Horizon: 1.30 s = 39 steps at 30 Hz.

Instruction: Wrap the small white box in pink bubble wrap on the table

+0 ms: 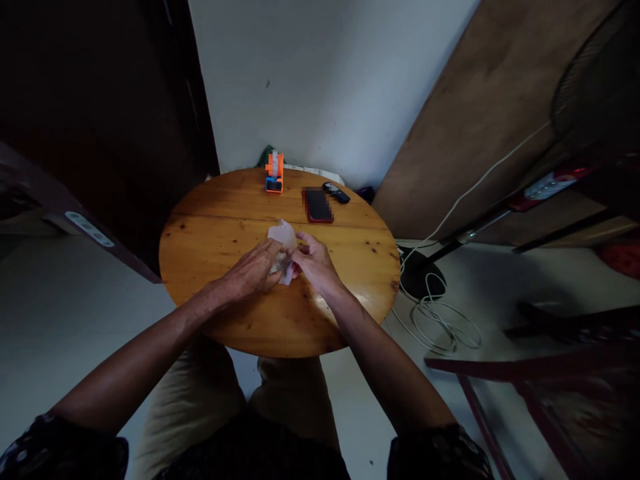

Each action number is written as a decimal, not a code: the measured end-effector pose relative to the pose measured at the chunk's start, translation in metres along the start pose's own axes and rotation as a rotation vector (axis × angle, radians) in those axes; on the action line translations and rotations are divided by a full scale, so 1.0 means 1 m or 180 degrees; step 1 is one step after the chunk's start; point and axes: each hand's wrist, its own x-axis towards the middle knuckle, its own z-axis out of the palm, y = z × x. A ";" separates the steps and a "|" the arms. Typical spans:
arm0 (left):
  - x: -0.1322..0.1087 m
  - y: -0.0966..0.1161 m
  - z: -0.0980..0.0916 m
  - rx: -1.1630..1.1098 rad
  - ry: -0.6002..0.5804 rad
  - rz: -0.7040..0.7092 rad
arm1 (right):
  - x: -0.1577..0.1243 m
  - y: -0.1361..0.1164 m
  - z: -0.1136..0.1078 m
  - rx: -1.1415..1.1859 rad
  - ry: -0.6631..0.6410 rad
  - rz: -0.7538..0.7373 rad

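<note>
A thin whitish sheet point(283, 233), paper or plastic, lies crumpled near the middle of the round wooden table point(210, 233). From the left, my left hand point(255, 268) grips it, fingers over its middle and thumb at the near edge. My right hand point(316, 263) pinches its right side, with the fingertips close to those of my left hand. Something pale shows between the hands, partly covered by fingers; its kind cannot be made out.
Toward the back stand an orange and blue tape dispenser point(274, 175), a dark phone point(319, 205) with a red edge and a black remote point(337, 193). A wall rises behind. On the right are a fan's base point(423, 273), a coiled white cable point(440, 320) and a dark red chair point(480, 369).
</note>
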 end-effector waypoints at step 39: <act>0.000 -0.001 0.026 -0.0766 0.0818 -0.0961 | 0.014 0.001 -0.046 -0.0677 -0.0011 -0.0199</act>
